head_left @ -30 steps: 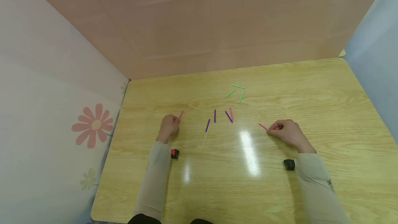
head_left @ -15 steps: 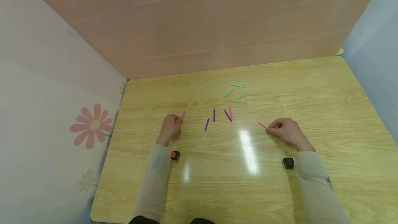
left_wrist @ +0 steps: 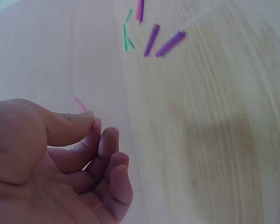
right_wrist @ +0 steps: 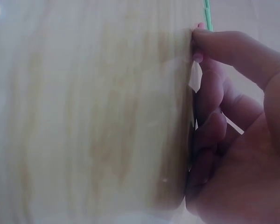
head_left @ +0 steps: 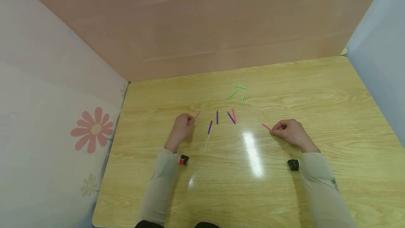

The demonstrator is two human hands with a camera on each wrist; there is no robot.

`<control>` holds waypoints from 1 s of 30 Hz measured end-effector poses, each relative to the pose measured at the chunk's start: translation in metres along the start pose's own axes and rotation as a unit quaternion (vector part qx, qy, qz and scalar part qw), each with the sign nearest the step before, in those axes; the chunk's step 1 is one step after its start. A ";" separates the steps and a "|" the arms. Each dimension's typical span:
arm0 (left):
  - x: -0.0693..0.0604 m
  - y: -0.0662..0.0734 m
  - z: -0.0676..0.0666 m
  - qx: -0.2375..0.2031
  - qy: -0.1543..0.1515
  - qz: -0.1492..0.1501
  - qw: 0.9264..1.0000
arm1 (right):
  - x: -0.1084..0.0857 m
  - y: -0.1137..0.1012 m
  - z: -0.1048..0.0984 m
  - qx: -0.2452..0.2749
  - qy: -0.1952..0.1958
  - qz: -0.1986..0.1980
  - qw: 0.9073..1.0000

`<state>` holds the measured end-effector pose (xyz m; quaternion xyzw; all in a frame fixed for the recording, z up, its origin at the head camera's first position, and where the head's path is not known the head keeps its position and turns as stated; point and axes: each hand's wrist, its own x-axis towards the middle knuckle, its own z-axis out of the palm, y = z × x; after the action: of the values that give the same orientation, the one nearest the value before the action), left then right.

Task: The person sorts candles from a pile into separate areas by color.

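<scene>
Pink sticks [head_left: 197,115] likely need only light, steady pressure: the left hand [head_left: 182,127] pinches one at nine o'clock from the purple sticks [head_left: 217,117], the right hand [head_left: 291,131] another at three o'clock.

In the head view, the left hand [head_left: 182,129] covers the near end of its pink stick [head_left: 198,114]; at lower right, the dark mark [head_left: 334,184] on the right sleeve [head_left: 321,182] is too small to read. The left wrist view's top edge crops a purple stick [left_wrist: 141,11]. At upper right of the right wrist view, the right hand [right_wrist: 256,154] hides most of a second pink stick [right_wrist: 201,25].
</scene>
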<state>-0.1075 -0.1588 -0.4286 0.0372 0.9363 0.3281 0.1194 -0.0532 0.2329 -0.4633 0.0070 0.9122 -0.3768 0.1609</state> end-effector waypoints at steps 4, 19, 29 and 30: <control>-0.003 0.009 0.003 -0.007 0.002 0.018 1.000 | 0.001 0.000 0.000 0.001 -0.002 -0.002 1.000; -0.007 0.043 0.020 0.013 -0.034 0.107 0.994 | 0.003 0.000 -0.009 -0.002 -0.030 -0.003 1.000; -0.012 0.063 0.038 0.030 -0.051 0.137 0.989 | 0.000 0.002 -0.007 0.000 -0.034 0.001 0.999; -0.013 0.065 0.040 0.031 -0.054 0.139 0.988 | 0.000 0.002 -0.007 0.001 -0.034 0.002 0.999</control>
<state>-0.0859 -0.0856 -0.4157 0.1884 0.9240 0.3096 0.1220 -0.0547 0.2391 -0.4604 -0.0040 0.9059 -0.3774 0.1922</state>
